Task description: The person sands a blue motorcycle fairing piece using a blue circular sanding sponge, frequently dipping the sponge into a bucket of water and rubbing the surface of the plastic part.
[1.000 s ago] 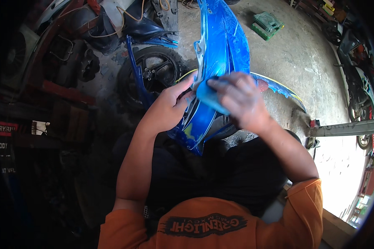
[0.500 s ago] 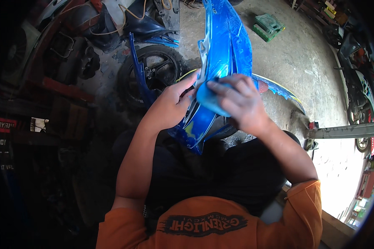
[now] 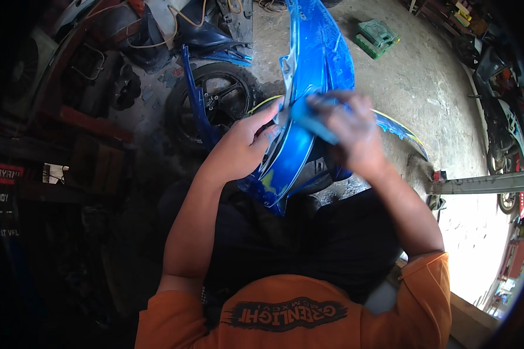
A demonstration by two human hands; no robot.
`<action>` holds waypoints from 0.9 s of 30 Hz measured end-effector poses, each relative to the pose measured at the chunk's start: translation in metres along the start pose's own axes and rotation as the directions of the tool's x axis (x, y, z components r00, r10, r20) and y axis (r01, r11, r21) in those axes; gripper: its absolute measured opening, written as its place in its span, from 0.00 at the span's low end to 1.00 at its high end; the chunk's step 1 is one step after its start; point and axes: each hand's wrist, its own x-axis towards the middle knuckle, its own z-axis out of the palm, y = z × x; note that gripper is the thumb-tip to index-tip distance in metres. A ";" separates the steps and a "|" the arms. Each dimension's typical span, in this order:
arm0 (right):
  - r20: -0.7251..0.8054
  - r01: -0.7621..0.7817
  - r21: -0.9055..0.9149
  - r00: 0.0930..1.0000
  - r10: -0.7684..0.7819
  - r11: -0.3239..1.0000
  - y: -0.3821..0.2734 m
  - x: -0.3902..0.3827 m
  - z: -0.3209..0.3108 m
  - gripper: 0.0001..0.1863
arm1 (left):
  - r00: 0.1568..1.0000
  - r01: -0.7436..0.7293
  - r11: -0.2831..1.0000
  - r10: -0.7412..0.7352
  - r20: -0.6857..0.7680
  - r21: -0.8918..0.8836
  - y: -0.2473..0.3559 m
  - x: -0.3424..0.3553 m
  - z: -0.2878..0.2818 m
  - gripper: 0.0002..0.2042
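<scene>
A long, glossy blue motorcycle body panel [image 3: 323, 55] stretches away from my lap, with a pale left edge and a worn yellowish patch near its lower end. My left hand [image 3: 244, 145] grips that left edge, thumb and fingers closed around it. Against the panel's middle, my right hand [image 3: 354, 131] presses a light-blue pad [image 3: 313, 121]; its fingers are blurred by motion but bent over the pad. Whether the pad is sponge or cloth, I cannot tell.
A black spoked wheel [image 3: 215, 96] lies on the concrete floor beyond my left hand, with a narrow dark-blue panel [image 3: 195, 99] leaning across it. Another blue, yellow-edged panel [image 3: 402, 129] sits to the right. Farther off is a green case [image 3: 377, 38]; motorcycles [image 3: 503, 125] line the right.
My right hand and the pad have slid up and to the right over the panel, uncovering more of its lower part. The left hand keeps its place.
</scene>
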 end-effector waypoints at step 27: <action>0.063 0.065 0.187 0.995 -0.078 0.980 -0.011 0.002 0.002 0.25 | 1.000 0.001 0.991 -0.004 -0.022 -0.134 -0.001 -0.002 -0.002 0.28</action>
